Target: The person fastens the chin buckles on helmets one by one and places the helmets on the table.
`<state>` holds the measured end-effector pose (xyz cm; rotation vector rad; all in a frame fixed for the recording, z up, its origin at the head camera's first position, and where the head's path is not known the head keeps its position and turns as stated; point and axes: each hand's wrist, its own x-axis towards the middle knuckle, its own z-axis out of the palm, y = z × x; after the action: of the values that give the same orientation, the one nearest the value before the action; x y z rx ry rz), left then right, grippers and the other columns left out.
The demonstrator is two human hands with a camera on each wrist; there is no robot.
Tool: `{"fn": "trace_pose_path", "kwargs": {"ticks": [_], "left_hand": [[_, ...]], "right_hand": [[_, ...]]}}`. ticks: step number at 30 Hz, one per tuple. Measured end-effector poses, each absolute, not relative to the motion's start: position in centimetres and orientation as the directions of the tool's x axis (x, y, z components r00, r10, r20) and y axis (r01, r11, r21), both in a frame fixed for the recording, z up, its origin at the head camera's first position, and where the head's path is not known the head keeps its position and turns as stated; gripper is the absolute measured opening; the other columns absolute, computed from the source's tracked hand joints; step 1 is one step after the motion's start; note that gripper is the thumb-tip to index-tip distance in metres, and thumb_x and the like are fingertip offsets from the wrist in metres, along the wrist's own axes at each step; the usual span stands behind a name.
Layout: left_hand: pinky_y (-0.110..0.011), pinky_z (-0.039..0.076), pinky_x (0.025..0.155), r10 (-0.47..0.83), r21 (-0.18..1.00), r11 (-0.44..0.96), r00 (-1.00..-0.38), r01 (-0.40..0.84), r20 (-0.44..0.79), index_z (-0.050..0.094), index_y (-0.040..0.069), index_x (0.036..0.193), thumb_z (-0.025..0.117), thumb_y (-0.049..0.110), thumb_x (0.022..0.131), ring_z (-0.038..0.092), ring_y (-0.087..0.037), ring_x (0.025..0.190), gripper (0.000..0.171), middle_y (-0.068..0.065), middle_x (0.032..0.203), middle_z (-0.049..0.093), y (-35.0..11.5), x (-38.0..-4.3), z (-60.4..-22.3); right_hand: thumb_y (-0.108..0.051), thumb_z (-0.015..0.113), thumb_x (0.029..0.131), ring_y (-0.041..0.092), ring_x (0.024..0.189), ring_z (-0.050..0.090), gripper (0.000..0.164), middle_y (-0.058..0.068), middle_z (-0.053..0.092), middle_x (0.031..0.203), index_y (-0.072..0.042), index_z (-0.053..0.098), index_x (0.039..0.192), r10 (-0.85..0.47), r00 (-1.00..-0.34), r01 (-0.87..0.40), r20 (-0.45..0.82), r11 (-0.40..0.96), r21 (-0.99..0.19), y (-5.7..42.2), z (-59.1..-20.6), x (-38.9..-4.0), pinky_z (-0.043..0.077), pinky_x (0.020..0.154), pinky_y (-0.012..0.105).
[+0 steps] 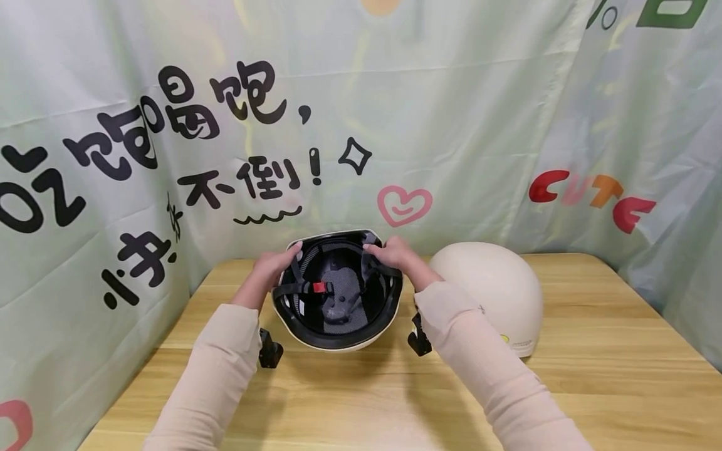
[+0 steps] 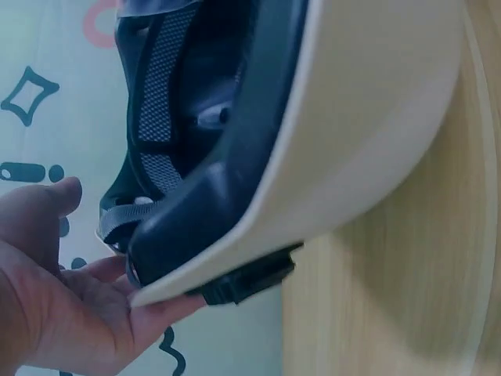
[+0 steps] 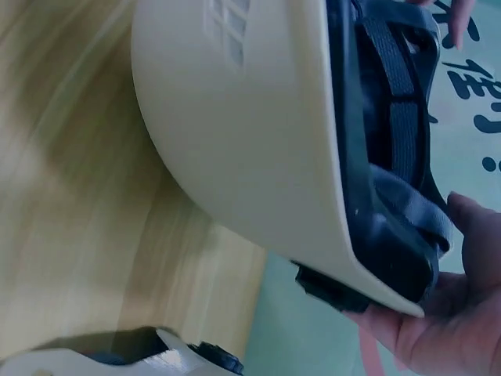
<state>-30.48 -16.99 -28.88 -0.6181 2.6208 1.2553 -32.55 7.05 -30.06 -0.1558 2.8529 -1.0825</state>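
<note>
Between both hands a cream helmet (image 1: 338, 341) is held with its hollow side facing me, showing black padding (image 1: 337, 294), dark straps and a red buckle (image 1: 319, 287). My left hand (image 1: 274, 262) grips the upper left rim, and in the left wrist view the left hand (image 2: 86, 298) has its fingers behind the edge and its thumb raised. At the upper right rim, my right hand (image 1: 397, 252) grips with the thumb near a strap. The right wrist view shows the right hand (image 3: 462, 305) around the rim, close to a black part (image 3: 329, 288) on the shell.
A second cream helmet (image 1: 493, 288) stands dome up on the wooden table (image 1: 609, 376), just right of my right forearm. A printed curtain (image 1: 468, 125) with lettering hangs behind and beside the table. Black wrist cameras (image 1: 271, 349) sit under my wrists.
</note>
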Motion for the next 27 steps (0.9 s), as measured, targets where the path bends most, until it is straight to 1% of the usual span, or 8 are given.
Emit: {"fn": "trace_pose_path", "kwargs": {"ticks": [4, 7, 10, 14, 17, 19, 21, 27], "left_hand": [[-0.04, 0.046, 0.095, -0.305, 0.716, 0.549, -0.901, -0.431, -0.309, 0.033, -0.008, 0.137, 0.044, 0.058, 0.088, 0.052, -0.029, 0.097, 0.083, -0.021, 0.115, 0.047, -16.6, -30.2, -28.5], [-0.041, 0.048, 0.091, -0.303, 0.721, 0.566, -0.914, -0.4, -0.268, 0.041, -0.007, 0.133, 0.045, 0.057, 0.088, 0.053, -0.03, 0.101, 0.078, -0.023, 0.124, 0.045, -16.5, -30.0, -28.6], [-0.038, 0.048, 0.086, -0.313, 0.73, 0.577, -0.925, -0.367, -0.217, 0.052, -0.003, 0.126, 0.048, 0.056, 0.087, 0.051, -0.025, 0.093, 0.071, -0.021, 0.121, 0.051, -16.5, -29.8, -28.8], [-0.037, 0.046, 0.095, -0.324, 0.755, 0.569, -0.932, -0.327, -0.16, 0.058, 0.0, 0.124, 0.051, 0.057, 0.085, 0.053, -0.025, 0.108, 0.069, -0.02, 0.134, 0.049, -16.5, -29.5, -28.9], [-0.034, 0.048, 0.084, -0.324, 0.744, 0.601, -0.94, -0.293, -0.109, 0.067, 0.002, 0.097, 0.052, 0.059, 0.084, 0.054, -0.026, 0.1, 0.06, -0.02, 0.118, 0.058, -16.4, -29.2, -29.0], [-0.031, 0.045, 0.07, -0.326, 0.729, 0.628, -0.943, -0.273, -0.072, 0.061, 0.006, 0.072, 0.052, 0.059, 0.084, 0.052, -0.024, 0.086, 0.055, -0.016, 0.098, 0.059, -16.3, -29.0, -29.0], [-0.028, 0.038, 0.06, -0.327, 0.717, 0.649, -0.944, -0.253, -0.037, 0.049, 0.009, 0.062, 0.052, 0.06, 0.083, 0.047, -0.023, 0.077, 0.055, -0.013, 0.087, 0.054, -16.2, -28.8, -29.0], [-0.031, 0.042, 0.066, -0.342, 0.732, 0.65, -0.939, -0.204, 0.042, 0.065, 0.005, 0.074, 0.052, 0.059, 0.083, 0.052, -0.025, 0.082, 0.057, -0.014, 0.094, 0.063, -16.0, -28.1, -29.3]], "right_hand": [[-0.043, 0.054, 0.089, 0.016, 0.059, 0.038, 0.053, -0.001, 0.031, 0.059, -0.014, 0.031, 0.051, -0.078, -0.996, -0.039, -0.03, 0.751, -0.66, 7.0, -29.9, -32.0, 0.033, 0.052, 0.022], [-0.046, 0.055, 0.088, 0.017, 0.059, 0.038, 0.054, -0.001, 0.031, 0.058, -0.014, 0.032, 0.05, -0.025, -0.999, 0.002, -0.031, 0.751, -0.66, 7.2, -29.9, -31.7, 0.032, 0.052, 0.023], [-0.047, 0.057, 0.087, 0.015, 0.054, 0.037, 0.055, -0.002, 0.032, 0.054, -0.014, 0.034, 0.048, 0.004, -0.999, 0.03, -0.04, 0.743, -0.669, 7.4, -29.9, -31.4, 0.033, 0.049, 0.023], [-0.047, 0.059, 0.086, 0.012, 0.045, 0.033, 0.057, -0.004, 0.027, 0.048, -0.015, 0.032, 0.047, 0.002, -0.999, 0.036, -0.051, 0.722, -0.691, 7.5, -30.0, -31.0, 0.031, 0.043, 0.022], [-0.047, 0.059, 0.086, 0.01, 0.041, 0.03, 0.057, -0.006, 0.024, 0.046, -0.015, 0.031, 0.047, -0.007, -0.999, 0.023, -0.04, 0.711, -0.703, 7.6, -30.3, -30.8, 0.029, 0.041, 0.021], [-0.047, 0.059, 0.086, 0.01, 0.04, 0.029, 0.058, -0.006, 0.023, 0.044, -0.015, 0.031, 0.047, -0.008, -1.0, 0.006, -0.018, 0.71, -0.704, 7.6, -30.4, -30.7, 0.028, 0.042, 0.021], [-0.047, 0.058, 0.087, 0.01, 0.04, 0.029, 0.058, -0.006, 0.025, 0.043, -0.015, 0.032, 0.047, -0.001, -1.0, -0.005, 0.007, 0.709, -0.706, 7.6, -30.6, -30.6, 0.028, 0.043, 0.021], [-0.047, 0.057, 0.087, 0.013, 0.047, 0.035, 0.057, -0.005, 0.027, 0.043, -0.015, 0.033, 0.046, 0.052, -0.994, -0.033, 0.096, 0.693, -0.72, 7.7, -30.8, -30.0, 0.029, 0.047, 0.021]]}}
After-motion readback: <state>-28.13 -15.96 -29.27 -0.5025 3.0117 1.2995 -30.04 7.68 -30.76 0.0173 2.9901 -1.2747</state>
